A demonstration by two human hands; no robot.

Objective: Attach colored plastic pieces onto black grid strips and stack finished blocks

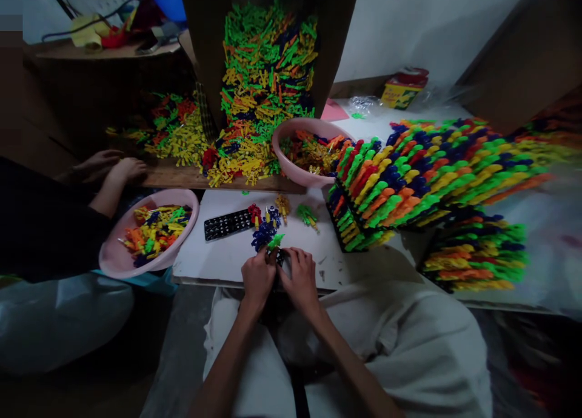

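At the front edge of the white table (204, 263), my left hand (259, 277) pinches a small green plastic piece (275, 242). My right hand (300, 277) is closed on a black perforated tray (280, 257), mostly hidden between my hands. Dark blue pieces (262, 233) lie just beyond my fingertips. Another black tray with holes (227, 225) rests flat to the left. Near it are a red piece (254, 213), a yellow piece (282, 205) and a green piece (308, 214).
Filled black trays (477, 254) bristle with colourful pieces at the right. A pink basin (106, 254) stands left, another pink basin (291, 171) behind. A large heap of pieces (268, 79) lies at the back. Another person's hands (127, 169) are at the left.
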